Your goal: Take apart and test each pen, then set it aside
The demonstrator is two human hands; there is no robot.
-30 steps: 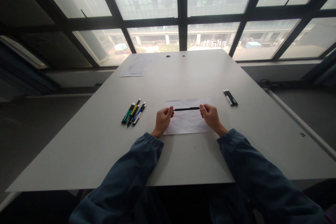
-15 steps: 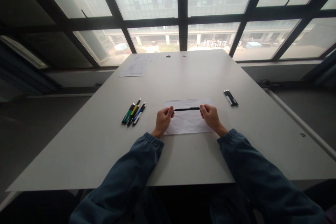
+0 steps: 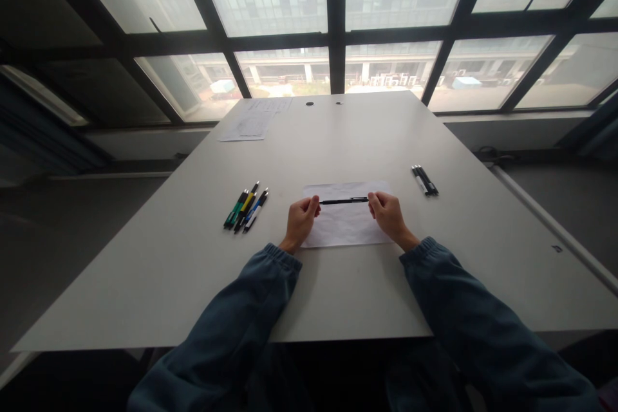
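Note:
A thin black pen (image 3: 344, 201) lies level between my two hands, just above a white sheet of paper (image 3: 344, 225) on the grey table (image 3: 338, 135). My left hand (image 3: 300, 221) pinches the pen's left end with curled fingers. At the pen's right end my right hand (image 3: 387, 215) pinches it the same way. Both wrists rest near the sheet's lower corners. Dark blue sleeves cover both forearms.
Several pens (image 3: 245, 208) with green, yellow and blue bodies lie grouped to the left of the sheet. A few black pens (image 3: 424, 179) lie to the right. A printed sheet (image 3: 252, 120) sits at the far left corner, by the windows.

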